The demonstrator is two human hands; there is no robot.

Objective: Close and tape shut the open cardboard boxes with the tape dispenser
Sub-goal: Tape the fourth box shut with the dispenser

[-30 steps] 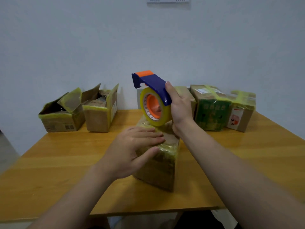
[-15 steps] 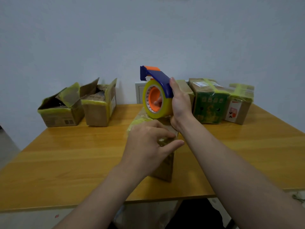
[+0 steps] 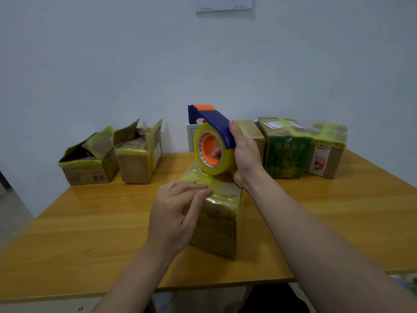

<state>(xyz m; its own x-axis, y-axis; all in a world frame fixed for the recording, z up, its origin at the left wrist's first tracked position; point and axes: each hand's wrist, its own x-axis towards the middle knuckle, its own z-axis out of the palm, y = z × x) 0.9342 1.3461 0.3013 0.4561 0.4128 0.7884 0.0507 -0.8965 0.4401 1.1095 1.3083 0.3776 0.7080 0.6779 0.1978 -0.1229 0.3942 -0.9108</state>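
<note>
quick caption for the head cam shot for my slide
Right hand holds the tape dispenser over a cardboard box while the left hand touches its taped top.

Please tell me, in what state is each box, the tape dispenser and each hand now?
Middle box: closed, taped.
Tape dispenser: gripped by right hand, at that box's top.
Left hand: fingertips touch its taped top.
Far-left box: open.
Box beside it: open.
Green box: closed, taped.
Far-right box: closed, taped.
</note>
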